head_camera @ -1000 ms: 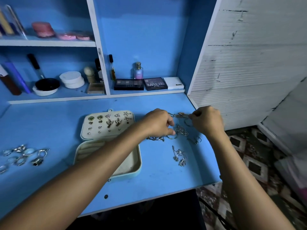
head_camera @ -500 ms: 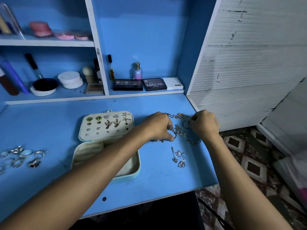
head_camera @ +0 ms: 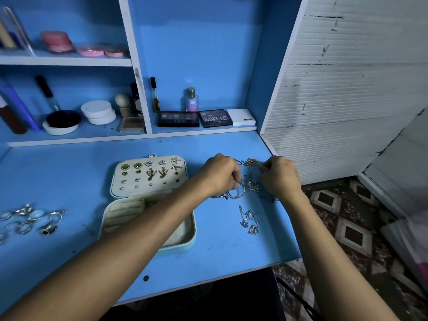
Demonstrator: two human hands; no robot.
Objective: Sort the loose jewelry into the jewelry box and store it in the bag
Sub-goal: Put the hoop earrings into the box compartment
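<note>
Hands working a tangle of chains beside the open jewelry box

Both hands are hovering over a heap of loose chains (head_camera: 251, 183) near the desk's right end. Fingers of the left hand (head_camera: 220, 174) are curling down, and its fingertips are pinching a chain strand just above a silver bangle (head_camera: 236, 193). The right hand (head_camera: 279, 176) is lying knuckles-up with its fingers curled; its thumb and forefinger are pinching the end of a gold-toned chain (head_camera: 251, 161) that is running across toward the left hand's knuckles. Nearer the person than both sets of fingertips, a separate small necklace (head_camera: 249, 220) is lying on the blue desk (head_camera: 220, 256).

Just left of the left wrist, the jewelry box (head_camera: 185, 235) is sitting open. Its raised lid panel (head_camera: 148, 176) is carrying stud earrings in rows: green stones, triangles, starfish, winged pieces and tiny studs. The tray's ring rolls are showing under the left forearm; I cannot tell whether anything is lying in the tray. Far to the left of both hands, a cluster of rings (head_camera: 30, 220) is resting on the desk.

Beyond the fingertips, on the shelf, a dark palette (head_camera: 178, 119) is reading "NUDES", a black one (head_camera: 215, 118) "MATTE", and a white case (head_camera: 241, 117) "NUDE". A small perfume bottle (head_camera: 191, 100) behind them is bearing letters like "SB".
</note>
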